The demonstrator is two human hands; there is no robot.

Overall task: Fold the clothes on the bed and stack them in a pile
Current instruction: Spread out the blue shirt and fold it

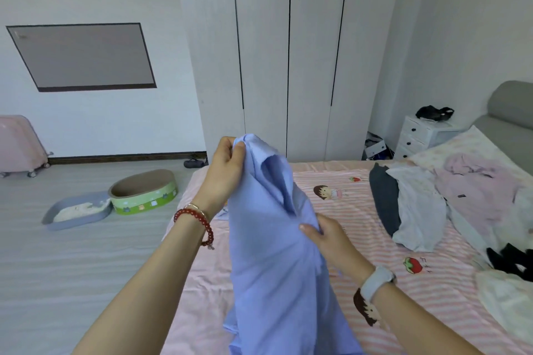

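Above the bed: a person holds up a light-blue shirt (268,239), its length hanging down over the pink striped bedsheet (360,219).
Left hand: the left hand (223,173), at 12 o'clock of the shirt, has fingers and thumb curled tight, pinching the shirt's top edge; a red bead bracelet (196,219) circles the wrist.
Right hand: the right hand (326,235), at 3 o'clock of the shirt and lower than the left, has fingers closed round a bunch of the fabric at mid-height; a white wristband (376,282) sits on that wrist.
Shirt: it hangs loose and unfolded between the two hands, its lower end running out of the bottom edge of the view.
Unfolded clothes: at 3 o'clock of the shirt, well apart from it, a dark grey garment (383,199), a white garment (418,207) and a pale pink garment (476,190) lie heaped on the bed; black clothing (510,262) lies at 4 o'clock.
Room: a white wardrobe (288,52) stands at 12 o'clock, a white bedside drawer unit (418,135) at 2 o'clock.
Floor: a green oval cardboard cat scratcher (142,190), a grey litter tray (78,210) and a pink suitcase (20,144) sit at 9 to 10 o'clock.
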